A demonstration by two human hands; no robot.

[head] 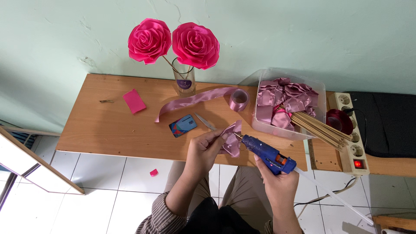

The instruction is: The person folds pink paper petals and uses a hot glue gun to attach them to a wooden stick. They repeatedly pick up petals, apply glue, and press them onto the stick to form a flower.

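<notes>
Both forearms come up from the bottom of the view and the hands meet in the middle, just in front of the body. The left hand (203,149) is raised with the wrist a little bent, and its fingers are pinched together at the tips. A striped sleeve covers the left arm near the elbow. The right hand (277,175) is lower and closed in a firm grip, with the knuckles turned outward and the wrist straight.

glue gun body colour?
Blue, with an orange trigger; the glue gun sits in the right hand. Head view shows it clearly.
</notes>
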